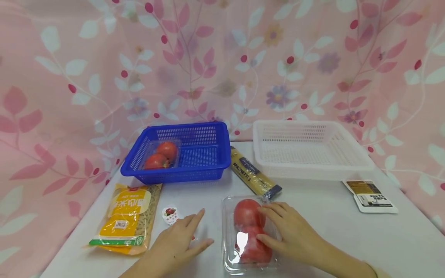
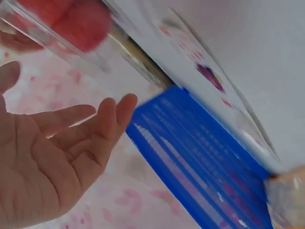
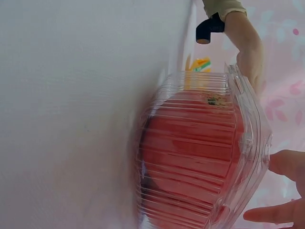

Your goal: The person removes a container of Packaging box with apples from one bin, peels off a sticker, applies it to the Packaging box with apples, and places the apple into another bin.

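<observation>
A clear plastic clamshell box (image 1: 227,235) with two tomatoes (image 1: 247,214) inside lies on the table in front of me. My right hand (image 1: 292,235) rests on the right side of its lid, thumb and fingers spread over it. From the right wrist view, fingertips touch the ridged box (image 3: 190,143) near its rim. Left of the box, my left hand (image 1: 177,245) hovers with its fingers extended and holds nothing. A round white sticker (image 1: 170,214) with a red fruit picture lies just beyond that hand; another red-printed piece is partly hidden behind its fingers.
A blue basket (image 1: 180,177) at the back left holds another box of tomatoes (image 1: 167,150). Beside it are a spaghetti pack (image 1: 252,173) and a white basket (image 1: 313,172). A yellow pasta bag (image 1: 125,218) lies left, a small white-and-brown pouch (image 1: 372,197) right.
</observation>
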### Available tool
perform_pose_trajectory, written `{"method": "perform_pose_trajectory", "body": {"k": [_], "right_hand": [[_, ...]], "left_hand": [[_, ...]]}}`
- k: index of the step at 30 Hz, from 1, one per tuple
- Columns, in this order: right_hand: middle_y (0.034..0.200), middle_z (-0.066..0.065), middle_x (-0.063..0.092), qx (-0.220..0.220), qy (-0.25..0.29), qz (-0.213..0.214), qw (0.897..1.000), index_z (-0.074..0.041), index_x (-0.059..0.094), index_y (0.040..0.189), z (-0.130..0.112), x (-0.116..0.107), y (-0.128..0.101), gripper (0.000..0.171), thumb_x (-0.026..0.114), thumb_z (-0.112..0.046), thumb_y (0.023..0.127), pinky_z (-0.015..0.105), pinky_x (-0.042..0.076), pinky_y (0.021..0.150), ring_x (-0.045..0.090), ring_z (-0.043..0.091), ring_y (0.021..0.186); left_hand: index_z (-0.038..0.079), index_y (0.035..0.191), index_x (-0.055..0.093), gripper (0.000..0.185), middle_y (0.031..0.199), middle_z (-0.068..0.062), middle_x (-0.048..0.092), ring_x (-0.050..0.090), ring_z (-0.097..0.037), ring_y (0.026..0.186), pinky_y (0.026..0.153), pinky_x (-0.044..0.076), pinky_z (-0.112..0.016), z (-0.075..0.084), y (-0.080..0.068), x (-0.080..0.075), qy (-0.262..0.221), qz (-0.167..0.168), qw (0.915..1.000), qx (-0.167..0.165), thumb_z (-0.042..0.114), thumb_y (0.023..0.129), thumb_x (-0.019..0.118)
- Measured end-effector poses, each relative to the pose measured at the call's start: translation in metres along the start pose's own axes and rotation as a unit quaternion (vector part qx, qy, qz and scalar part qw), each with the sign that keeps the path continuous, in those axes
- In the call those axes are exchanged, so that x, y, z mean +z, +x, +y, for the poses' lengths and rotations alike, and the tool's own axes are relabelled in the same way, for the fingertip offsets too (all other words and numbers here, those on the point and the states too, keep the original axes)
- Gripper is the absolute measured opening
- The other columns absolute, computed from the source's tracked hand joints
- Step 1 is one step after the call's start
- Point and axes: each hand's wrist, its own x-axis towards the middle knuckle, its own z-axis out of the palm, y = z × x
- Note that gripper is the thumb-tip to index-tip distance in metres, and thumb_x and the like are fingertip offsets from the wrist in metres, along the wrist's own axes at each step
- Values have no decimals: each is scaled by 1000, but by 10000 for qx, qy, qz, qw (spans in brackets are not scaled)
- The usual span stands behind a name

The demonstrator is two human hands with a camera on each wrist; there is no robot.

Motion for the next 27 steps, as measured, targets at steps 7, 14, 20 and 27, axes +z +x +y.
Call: {"method": "perform_pose_trajectory", "body": {"k": [7,14,20,27], "right_hand": [[111,-2,58,-222,184,524,9982,-11,62,113,1,0,6,44,70,-34,77,35,47,85,50,14,104],[112,-7,56,-103,658,292,9974,-14,62,112,-4,-1,8,37,71,-27,79,33,50,81,47,8,104],[113,-7,55,-66,698,228,9973,-15,61,113,-5,2,8,38,71,-27,78,32,51,80,47,9,105],[116,-8,54,251,831,-5,9962,-18,60,116,-4,5,5,41,70,-31,79,31,50,82,45,5,109]], "left_hand": [[-3,126,49,63,115,-26,54,51,-42,105,84,41,-59,-49,13,-7,764,355,9929,-835,43,85,60],[-8,129,43,89,124,-40,40,37,-54,115,88,30,-67,-79,21,6,528,-581,9874,-1376,61,76,60],[-8,135,33,100,126,-49,26,23,-60,120,91,25,-68,-76,23,11,141,-1393,9801,-1406,61,70,65],[-3,134,39,91,103,-28,52,52,-39,93,81,43,-56,-70,25,12,317,-1001,9892,-1022,48,67,74]]}}
